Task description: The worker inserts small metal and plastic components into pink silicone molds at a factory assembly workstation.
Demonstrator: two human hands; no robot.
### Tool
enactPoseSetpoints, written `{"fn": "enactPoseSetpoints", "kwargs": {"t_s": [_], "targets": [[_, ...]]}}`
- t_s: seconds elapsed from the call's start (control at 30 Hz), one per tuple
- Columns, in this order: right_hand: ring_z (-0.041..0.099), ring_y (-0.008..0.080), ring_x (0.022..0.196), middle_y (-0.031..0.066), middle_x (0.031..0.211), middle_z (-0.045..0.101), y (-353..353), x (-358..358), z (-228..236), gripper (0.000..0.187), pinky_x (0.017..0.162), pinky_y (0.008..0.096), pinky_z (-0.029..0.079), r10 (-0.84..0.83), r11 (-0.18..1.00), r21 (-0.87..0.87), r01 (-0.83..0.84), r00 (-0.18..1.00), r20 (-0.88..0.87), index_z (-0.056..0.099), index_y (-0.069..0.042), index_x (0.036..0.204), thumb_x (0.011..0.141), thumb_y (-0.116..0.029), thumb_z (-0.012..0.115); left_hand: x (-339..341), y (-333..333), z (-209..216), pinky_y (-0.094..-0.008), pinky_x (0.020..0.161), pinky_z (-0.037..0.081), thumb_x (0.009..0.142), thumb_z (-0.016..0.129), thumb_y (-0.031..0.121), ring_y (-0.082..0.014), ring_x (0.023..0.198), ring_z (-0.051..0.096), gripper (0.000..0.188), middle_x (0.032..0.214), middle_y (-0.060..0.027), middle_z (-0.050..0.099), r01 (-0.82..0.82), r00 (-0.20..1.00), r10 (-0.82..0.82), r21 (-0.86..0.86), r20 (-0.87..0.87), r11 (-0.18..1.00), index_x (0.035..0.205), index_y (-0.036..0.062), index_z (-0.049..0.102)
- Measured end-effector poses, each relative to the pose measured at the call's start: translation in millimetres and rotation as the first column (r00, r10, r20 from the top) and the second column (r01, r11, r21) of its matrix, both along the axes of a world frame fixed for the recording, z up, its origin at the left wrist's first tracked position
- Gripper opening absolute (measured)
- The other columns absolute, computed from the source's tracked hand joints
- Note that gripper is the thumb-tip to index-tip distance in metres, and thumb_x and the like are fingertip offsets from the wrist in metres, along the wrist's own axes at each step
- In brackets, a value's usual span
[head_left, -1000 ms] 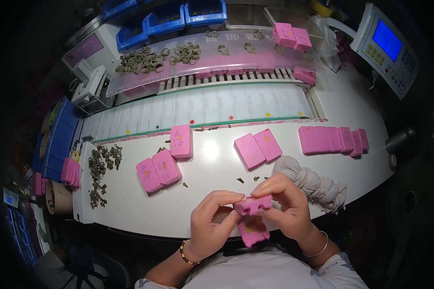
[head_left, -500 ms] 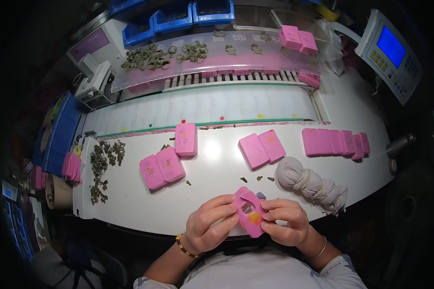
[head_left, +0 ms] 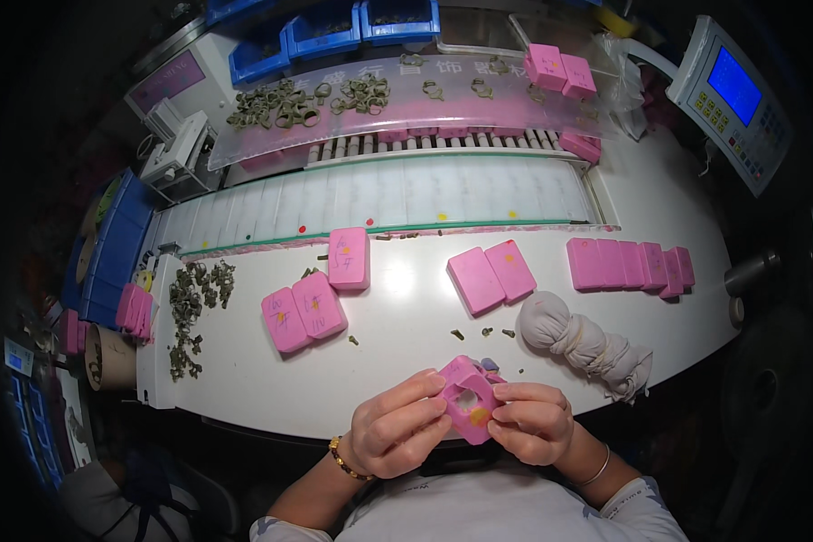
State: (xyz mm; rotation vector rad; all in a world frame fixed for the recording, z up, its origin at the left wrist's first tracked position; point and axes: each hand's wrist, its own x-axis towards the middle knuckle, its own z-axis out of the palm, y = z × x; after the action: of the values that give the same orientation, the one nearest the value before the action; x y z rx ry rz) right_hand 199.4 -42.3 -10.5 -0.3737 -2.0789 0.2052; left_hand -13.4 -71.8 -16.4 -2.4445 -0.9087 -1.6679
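Facing inward, the left hand and right hand are pinching one holed pink block near one cloth bundle.

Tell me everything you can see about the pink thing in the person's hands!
The pink piece is a chunky block with a big opening in its middle and a yellow mark below that. It looks matte and maybe rubbery. It's held tilted by the near edge of the white table. The left hand grips its left side, and the right hand its right side.
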Motion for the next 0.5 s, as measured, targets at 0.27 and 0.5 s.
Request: {"fn": "enactPoseSetpoints", "kwargs": {"t_s": [0.27, 0.5], "targets": [[0.066, 0.0251, 0.091, 0.0071, 0.099, 0.060, -0.2, 0.3, -1.6, 0.026, 0.072, 0.0286, 0.059, 0.000, 1.000, 0.000, 0.000, 1.000, -0.016, 0.060, -0.009, 0.082, 0.065, 0.002, 0.077, 0.4, -0.6, 2.5, -0.0393, 0.080, 0.063, 0.072, 0.075, -0.005, -0.0323, 0.095, 0.066, 0.024, 0.103, -0.0134, 0.057, 0.011, 1.000, -0.011, -0.008, 0.001, 1.000, 0.091, -0.0014, 0.061], [0.066, 0.0206, 0.087, 0.0100, 0.099, 0.063, 10.0, -4.2, 22.7, 0.034, 0.075, 0.0291, 0.054, 0.013, 0.944, -0.330, -0.023, 0.999, -0.032, 0.062, -0.004, 0.102, 0.072, 0.003, 0.075, 7.8, -4.3, 15.7, -0.0305, 0.081, 0.058, 0.076, 0.069, -0.010, -0.0231, 0.095, 0.065, 0.032, 0.106, -0.0165, 0.060, 0.095, 0.962, 0.093, -0.637, 0.255, 0.765, 0.105, -0.0031, 0.058]]}}
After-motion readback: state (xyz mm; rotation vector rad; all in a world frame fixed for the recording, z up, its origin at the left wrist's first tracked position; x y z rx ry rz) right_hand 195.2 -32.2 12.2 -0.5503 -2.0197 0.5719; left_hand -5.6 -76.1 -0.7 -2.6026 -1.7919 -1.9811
